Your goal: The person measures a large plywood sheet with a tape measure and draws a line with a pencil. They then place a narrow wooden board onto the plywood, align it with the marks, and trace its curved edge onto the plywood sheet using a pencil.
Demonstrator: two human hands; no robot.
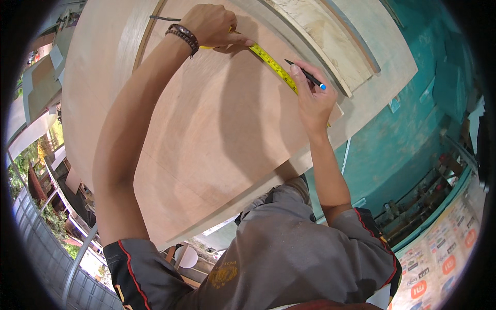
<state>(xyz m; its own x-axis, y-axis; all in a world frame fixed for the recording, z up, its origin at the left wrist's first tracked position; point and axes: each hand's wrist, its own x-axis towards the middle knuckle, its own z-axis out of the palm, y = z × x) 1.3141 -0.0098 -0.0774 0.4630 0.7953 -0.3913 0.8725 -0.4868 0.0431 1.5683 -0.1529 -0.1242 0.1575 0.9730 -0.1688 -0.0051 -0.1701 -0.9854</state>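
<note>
Clamping yellow tape measure (274, 64) in the left hand (212, 26); pinching black pencil (311, 78) in the right hand (317, 103), near the right corner of the plywood sheet (206, 150).

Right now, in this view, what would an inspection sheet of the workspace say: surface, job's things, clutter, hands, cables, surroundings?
Surface: reddish-brown wooden panel beneath both hands.
Job's things: yellow tape measure, blade extended over the panel; black pencil-like tool with a blue end.
Clutter: wooden-edged pale board at upper right; jumbled items at lower right.
Hands: left hand holds the tape; right hand grips the pencil-like tool over the blade.
Cables: thin dark strip by the left wrist, possibly a cord.
Surroundings: green surface, printed sheet, greenery.
</note>
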